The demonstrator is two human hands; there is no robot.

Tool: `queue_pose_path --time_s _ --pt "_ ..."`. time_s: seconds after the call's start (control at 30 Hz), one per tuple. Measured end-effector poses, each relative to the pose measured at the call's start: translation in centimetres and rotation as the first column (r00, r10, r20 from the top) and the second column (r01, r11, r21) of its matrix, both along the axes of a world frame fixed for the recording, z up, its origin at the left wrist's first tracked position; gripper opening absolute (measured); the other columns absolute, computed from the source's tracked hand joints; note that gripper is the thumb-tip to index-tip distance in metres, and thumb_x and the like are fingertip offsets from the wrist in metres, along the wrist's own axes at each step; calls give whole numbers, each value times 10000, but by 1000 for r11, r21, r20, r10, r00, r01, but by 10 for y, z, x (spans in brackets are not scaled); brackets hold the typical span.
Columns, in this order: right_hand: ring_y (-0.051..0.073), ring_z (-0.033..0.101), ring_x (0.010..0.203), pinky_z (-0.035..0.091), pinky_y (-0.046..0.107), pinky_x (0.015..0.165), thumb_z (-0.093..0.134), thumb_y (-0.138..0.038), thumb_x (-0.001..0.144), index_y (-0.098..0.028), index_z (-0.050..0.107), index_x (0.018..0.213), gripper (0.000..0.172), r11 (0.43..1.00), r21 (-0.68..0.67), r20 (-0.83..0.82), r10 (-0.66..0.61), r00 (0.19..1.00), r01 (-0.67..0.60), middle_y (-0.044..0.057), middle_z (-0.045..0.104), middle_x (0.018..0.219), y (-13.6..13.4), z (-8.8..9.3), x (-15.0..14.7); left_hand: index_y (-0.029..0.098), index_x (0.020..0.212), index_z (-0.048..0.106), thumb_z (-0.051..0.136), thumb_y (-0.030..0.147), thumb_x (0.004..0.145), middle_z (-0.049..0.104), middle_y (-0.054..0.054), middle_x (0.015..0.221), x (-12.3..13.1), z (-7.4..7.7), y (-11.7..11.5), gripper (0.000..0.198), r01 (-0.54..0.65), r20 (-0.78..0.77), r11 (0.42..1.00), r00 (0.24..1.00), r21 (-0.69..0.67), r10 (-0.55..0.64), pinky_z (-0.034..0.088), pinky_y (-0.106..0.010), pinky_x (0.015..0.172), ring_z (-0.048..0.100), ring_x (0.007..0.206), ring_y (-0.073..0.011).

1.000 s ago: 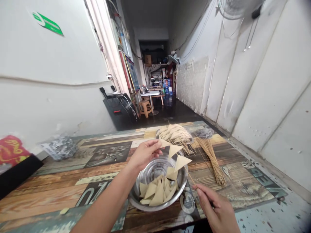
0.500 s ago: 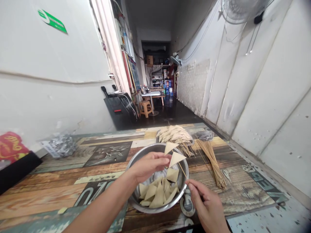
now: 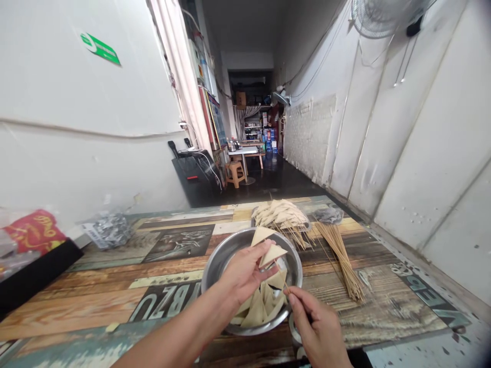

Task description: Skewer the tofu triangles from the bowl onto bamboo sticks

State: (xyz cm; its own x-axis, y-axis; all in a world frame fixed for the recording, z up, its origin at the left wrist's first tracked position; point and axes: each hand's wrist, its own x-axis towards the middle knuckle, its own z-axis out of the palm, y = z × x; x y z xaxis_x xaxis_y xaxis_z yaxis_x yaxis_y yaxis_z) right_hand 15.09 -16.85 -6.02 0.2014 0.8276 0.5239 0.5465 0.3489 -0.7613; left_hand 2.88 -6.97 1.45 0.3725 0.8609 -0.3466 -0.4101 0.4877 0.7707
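Over a round metal bowl (image 3: 211,266), my left hand (image 3: 247,271) has its fingers closed on a pale triangular piece (image 3: 273,254). A second triangle (image 3: 261,234) sits just beyond it, apparently on the same thin stick. My right hand (image 3: 312,319) pinches the lower end of that wooden stick (image 3: 283,278) at the bowl's right rim. More folded pale triangles (image 3: 255,312) lie inside the bowl, partly hidden by my left hand.
Behind the bowl stands a tray heaped with skewered pale pieces (image 3: 280,212). Bare sticks (image 3: 343,260) lie to the right, beside a grey plastic bag (image 3: 329,215). A clear bag (image 3: 109,230) and a black box edge (image 3: 42,276) are at the left.
My left hand has shifted onto the nearer triangle, its palm turned more upward. My right hand and the stick have moved slightly left. The camera view has shifted a little.
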Motion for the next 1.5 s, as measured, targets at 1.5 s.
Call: queue_pose_path --time_s 1.5 --pt "172 660 632 529 225 623 453 -329 857 -158 663 897 274 990 -77 41 -113 993 115 53 694 694 -8 17 32 188 952 640 639 375 657 665 -89 938 -17 -21 48 349 456 -716 739 696 496 52 416 -320 799 589 896 -235"
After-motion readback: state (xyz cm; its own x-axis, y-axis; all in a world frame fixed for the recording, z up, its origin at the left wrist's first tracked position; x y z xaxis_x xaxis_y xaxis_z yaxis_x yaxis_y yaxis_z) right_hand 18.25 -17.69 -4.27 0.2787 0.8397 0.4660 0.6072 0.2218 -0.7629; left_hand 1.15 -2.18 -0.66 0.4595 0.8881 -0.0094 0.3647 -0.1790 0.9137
